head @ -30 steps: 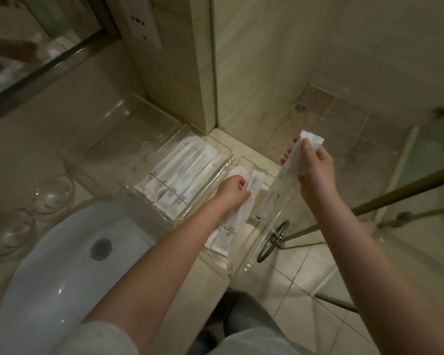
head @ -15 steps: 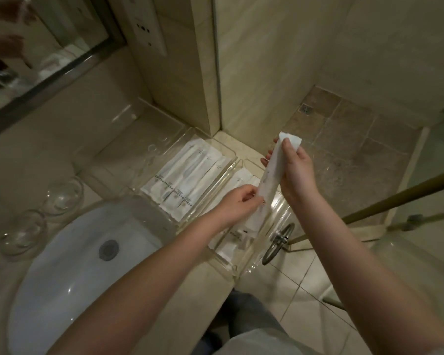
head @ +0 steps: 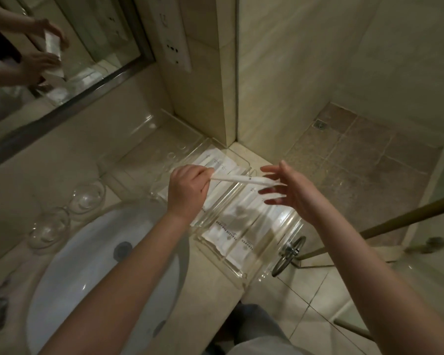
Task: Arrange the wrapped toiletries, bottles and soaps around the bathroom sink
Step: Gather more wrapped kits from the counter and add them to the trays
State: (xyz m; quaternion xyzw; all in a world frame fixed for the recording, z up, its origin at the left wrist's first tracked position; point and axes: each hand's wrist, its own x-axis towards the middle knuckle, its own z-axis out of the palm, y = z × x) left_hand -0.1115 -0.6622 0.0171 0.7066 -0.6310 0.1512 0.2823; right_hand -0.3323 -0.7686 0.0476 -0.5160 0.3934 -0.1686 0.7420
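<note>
- While your left hand [head: 187, 190] pinches one end of the packet [head: 241, 179], it hangs roughly level in the air above the tray [head: 282, 226], not yet laid down.
- Your left grip is clamped on that end. Your right hand [head: 292, 193] has its fingers apart by the far end, and I cannot tell whether one touches it.
- Steady the free end with your right hand first, so the thin wrapper does not swing or buckle.
- Turn it parallel to the packets [head: 231, 234] lying in the tray, then lower it flat beside them.
- Mind the tray's clear wall: it sits at the edge of the surface [head: 208, 290], and a knock could probably shift it.
</note>
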